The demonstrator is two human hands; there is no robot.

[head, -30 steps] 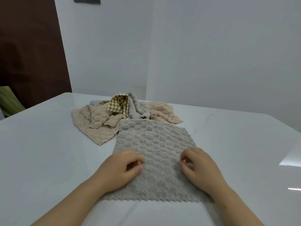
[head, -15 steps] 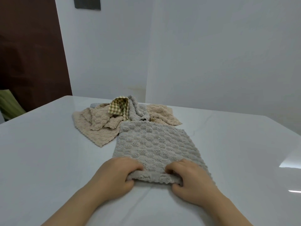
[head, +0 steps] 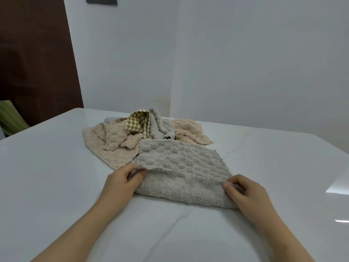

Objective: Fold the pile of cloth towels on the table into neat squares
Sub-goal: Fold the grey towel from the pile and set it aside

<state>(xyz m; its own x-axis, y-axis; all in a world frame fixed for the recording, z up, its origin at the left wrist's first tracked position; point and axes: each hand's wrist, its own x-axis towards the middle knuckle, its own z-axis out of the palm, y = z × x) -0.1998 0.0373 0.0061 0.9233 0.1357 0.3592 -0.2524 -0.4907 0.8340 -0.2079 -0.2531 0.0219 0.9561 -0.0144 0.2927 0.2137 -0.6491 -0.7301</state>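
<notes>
Both grips have slid outward along the near hem since half a second ago, from close together near its middle to its two corners, and the flap they lift has travelled farther toward the far edge of the bench [head: 47, 167]. From the head view, our only one, the left grip [head: 122, 178] pinches the left corner of the grey towel [head: 181, 163] between thumb and fingers. The right grip [head: 245, 191] pinches the right corner the same way, so both are clamped on the cloth. The grey towel lies mid-bench, a little nearer our edge, its near part turned over and its far hem touching the pile [head: 117, 140] of beige, grey and checked towels that sits toward the far edge.

We judge the step to be the first half-fold. To do it well we should carry both corners forward at the same pace and keep the hem taut between them, since it sags in the middle now. The left corner seems farther along than the right, so we would bring the right one level before laying down. We aim each held corner onto its matching far corner, then press the crease flat along the near side
</notes>
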